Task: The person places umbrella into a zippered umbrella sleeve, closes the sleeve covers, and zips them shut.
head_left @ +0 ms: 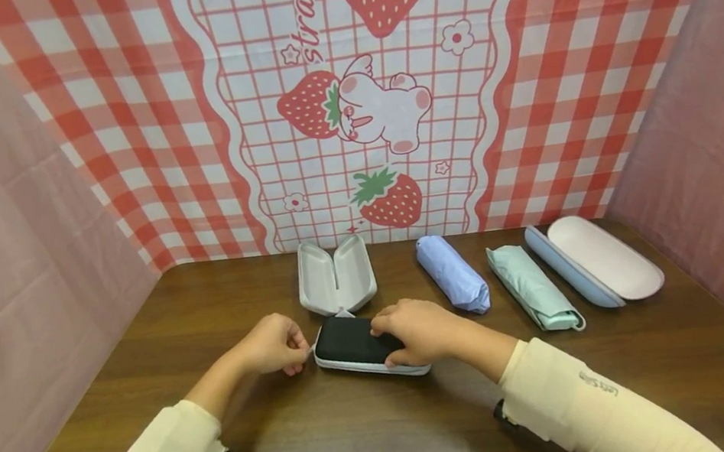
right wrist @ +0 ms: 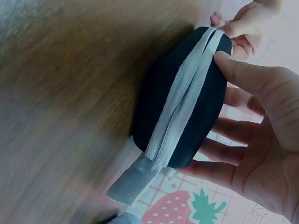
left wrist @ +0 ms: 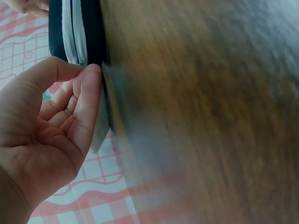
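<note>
A black zip case point(head_left: 350, 342) with a white zipper point(right wrist: 179, 102) lies flat on the wooden table in the middle. My left hand point(head_left: 276, 346) is at its left end, thumb and forefinger pinching what looks like the zipper pull, mostly hidden by the fingertips. With thumb and fingers spread across its right part, my right hand point(head_left: 414, 330) grips the case. A grey fabric tab point(right wrist: 133, 179) sticks out from the case end in the right wrist view. In the left wrist view, the zipper's two white bands end at the left hand's point(left wrist: 56, 107) fingertips.
Just behind the black case stands an open pale grey case point(head_left: 336, 280). To the right lie a folded blue umbrella point(head_left: 452, 273), a folded mint umbrella point(head_left: 533, 287) and an open case, blue outside and pinkish inside point(head_left: 606, 257). A strawberry-print cloth point(head_left: 345, 105) hangs at the table's back edge.
</note>
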Tool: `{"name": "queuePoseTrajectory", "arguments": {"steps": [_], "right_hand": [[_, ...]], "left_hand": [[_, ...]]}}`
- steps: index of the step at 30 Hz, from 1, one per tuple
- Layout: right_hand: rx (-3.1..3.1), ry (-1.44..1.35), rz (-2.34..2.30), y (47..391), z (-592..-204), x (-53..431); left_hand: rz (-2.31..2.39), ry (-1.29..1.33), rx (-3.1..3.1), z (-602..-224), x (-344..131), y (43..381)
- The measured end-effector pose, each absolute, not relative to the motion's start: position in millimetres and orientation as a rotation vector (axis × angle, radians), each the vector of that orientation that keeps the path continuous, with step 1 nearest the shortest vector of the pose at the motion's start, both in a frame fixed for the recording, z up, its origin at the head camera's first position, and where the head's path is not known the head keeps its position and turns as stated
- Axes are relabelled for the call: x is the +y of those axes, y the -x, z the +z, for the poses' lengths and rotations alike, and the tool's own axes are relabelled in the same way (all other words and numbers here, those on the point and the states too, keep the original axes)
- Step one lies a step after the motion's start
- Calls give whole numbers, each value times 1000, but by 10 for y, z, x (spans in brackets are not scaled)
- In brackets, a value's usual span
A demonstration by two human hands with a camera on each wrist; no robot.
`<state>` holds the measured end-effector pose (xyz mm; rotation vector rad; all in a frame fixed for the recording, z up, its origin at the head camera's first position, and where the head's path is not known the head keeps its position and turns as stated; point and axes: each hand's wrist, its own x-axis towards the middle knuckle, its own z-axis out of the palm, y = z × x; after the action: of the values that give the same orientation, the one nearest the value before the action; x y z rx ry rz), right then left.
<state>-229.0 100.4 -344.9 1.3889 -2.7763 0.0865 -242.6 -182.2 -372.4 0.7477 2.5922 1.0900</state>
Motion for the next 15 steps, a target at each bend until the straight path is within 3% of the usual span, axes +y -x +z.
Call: {"name": "queuePoseTrajectory", "arguments": {"steps": [15], "right_hand": [[-2754,-1366,-65,2265,-3419,922]], "left_hand": [[987,-881,2610,-3696,-1759,2258]]}}
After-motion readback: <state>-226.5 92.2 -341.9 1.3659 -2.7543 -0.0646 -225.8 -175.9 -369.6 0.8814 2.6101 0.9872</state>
